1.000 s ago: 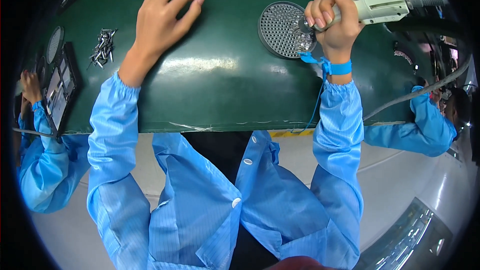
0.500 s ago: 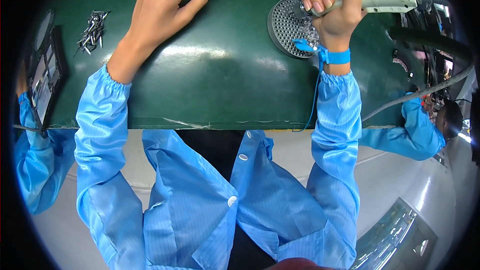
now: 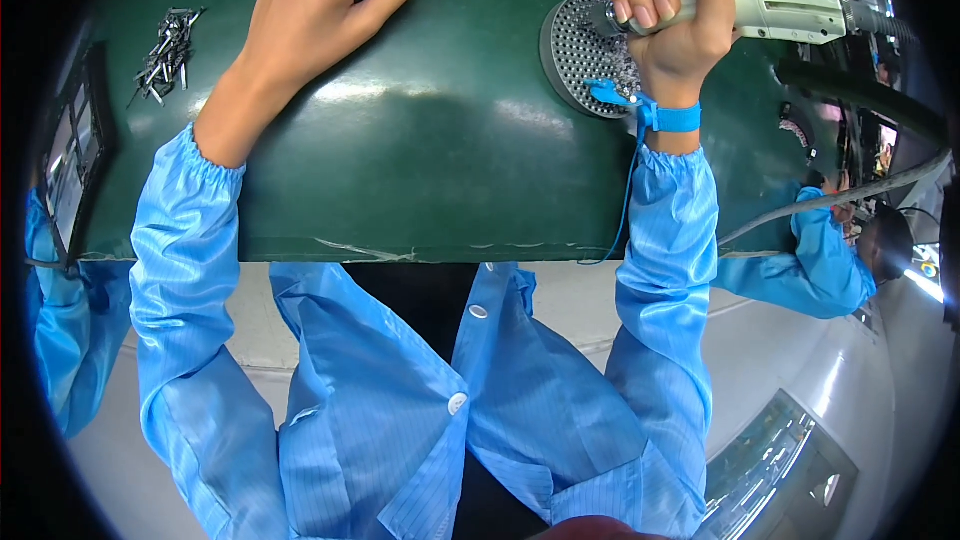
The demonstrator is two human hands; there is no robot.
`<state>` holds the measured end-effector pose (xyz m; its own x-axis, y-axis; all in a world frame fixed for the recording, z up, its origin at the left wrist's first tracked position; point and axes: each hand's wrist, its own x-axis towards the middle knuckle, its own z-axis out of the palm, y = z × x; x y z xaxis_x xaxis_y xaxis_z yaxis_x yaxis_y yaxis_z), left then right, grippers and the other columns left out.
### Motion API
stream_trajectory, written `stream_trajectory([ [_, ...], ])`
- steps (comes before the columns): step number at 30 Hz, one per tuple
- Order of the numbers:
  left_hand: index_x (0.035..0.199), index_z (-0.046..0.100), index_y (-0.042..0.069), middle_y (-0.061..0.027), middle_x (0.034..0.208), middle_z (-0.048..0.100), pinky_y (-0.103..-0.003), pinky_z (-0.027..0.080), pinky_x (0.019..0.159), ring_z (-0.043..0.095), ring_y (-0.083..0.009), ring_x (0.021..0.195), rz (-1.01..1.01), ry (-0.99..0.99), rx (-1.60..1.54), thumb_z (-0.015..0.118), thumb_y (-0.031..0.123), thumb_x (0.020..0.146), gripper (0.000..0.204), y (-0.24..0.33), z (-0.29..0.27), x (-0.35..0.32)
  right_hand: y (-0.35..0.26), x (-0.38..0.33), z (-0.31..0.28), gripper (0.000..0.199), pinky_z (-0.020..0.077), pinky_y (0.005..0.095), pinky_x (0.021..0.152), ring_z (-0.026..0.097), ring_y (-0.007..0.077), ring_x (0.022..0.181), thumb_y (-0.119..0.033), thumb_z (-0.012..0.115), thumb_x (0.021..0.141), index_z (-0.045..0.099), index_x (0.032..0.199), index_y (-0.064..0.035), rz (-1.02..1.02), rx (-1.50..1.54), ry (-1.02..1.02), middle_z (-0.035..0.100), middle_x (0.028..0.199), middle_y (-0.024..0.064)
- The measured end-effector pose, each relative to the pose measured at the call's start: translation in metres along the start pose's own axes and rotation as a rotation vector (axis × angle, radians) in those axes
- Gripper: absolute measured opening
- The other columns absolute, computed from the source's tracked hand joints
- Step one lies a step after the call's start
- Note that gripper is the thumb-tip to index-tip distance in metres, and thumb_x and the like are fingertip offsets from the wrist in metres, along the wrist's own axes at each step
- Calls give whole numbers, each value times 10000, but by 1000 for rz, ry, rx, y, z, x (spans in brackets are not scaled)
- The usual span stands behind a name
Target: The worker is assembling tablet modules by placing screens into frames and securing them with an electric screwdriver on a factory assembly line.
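Note:
My right hand (image 3: 690, 25) is wrapped round the pale green body of a powered screwdriver (image 3: 795, 5), held nearly level with its nose pointing left. The nose lies over a round grey dish (image 3: 572, 50) with a plate full of small holes; tiny silvery pieces sit near its right side, partly behind my hand. A blue wrist strap (image 3: 675, 118) with a thin cord circles my right wrist. At the top edge, my left hand (image 3: 315, 15) has its fingers bent, thumb and forefinger tips together; the picture's edge hides what they may hold.
A loose pile of small metal pins or screws (image 3: 168, 55) lies left on the green table (image 3: 420, 180). Beyond it stands a dark-framed panel (image 3: 72, 160). A grey cable (image 3: 850, 190) crosses at right, near another person's blue sleeve (image 3: 825, 260). Another blue sleeve (image 3: 75, 340) shows far left.
The view has shifted slightly. My left hand sits a little higher and further left in the picture. My right hand keeps its grip on the screwdriver over the dish.

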<state>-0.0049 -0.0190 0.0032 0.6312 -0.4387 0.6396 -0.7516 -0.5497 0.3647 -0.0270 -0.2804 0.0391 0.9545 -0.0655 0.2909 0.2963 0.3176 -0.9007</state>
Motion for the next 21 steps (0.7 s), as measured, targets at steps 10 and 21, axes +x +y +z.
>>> stream_trajectory([
  [10, 776, 680, 1, -130, 879, 649, -386, 518, 637, 645, -300, 737, 331, 725, -890, 739, 79, 824, 109, -21, 48, 0, 21, 6, -5, 246, 377, 290, 406, 344, 114, 384, -242, 464, 1033, 551, 1029, -12, 50, 972, -231, 340, 506, -20],
  [21, 835, 693, 7, -127, 897, 649, -385, 521, 658, 648, -307, 766, 315, 688, -927, 732, 82, 828, 85, -15, 45, 3, -2, 1, 11, 286, 386, 279, 391, 356, 110, 364, -254, 531, 1031, 539, 834, -47, 31, -118, 97, 317, 476, -23],
])
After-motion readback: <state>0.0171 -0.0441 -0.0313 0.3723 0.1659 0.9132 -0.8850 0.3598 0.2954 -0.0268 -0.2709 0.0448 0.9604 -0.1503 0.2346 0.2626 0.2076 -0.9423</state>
